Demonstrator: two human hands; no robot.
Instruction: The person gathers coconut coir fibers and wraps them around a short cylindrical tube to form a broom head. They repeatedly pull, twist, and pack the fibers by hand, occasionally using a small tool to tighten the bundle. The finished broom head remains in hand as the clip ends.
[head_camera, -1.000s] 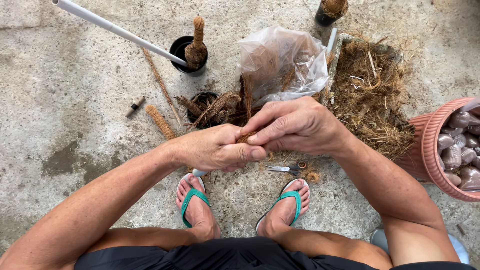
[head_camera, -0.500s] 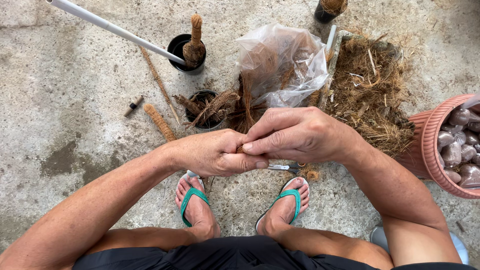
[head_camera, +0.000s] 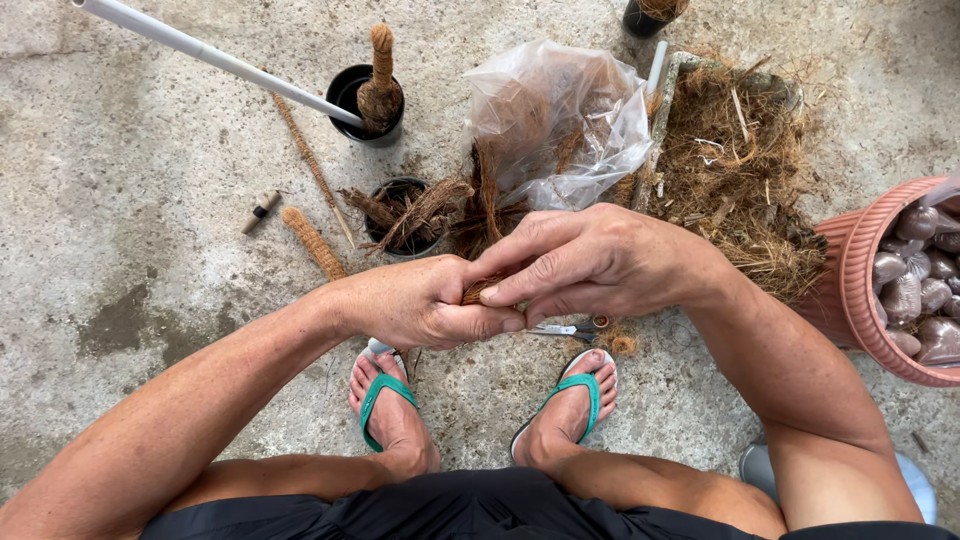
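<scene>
Left hand (head_camera: 420, 305) & right hand (head_camera: 590, 262) met above the sandalled feet, fingers of both closed, pinching a fibre tuft (head_camera: 478, 291); black pot (head_camera: 405, 215) just beyond.

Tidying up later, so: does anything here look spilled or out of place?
Yes. Loose coconut fibre lies scattered over the concrete floor beside the clear plastic bag, and the scissors lie on the floor by the feet. Both hands pinch a fibre tuft.

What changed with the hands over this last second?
Little. The left hand and right hand stay pressed together, pinching a tuft of brown fibre; the right fingers shifted slightly over it. The pots, plastic bag and fibre pile stayed put.
</scene>
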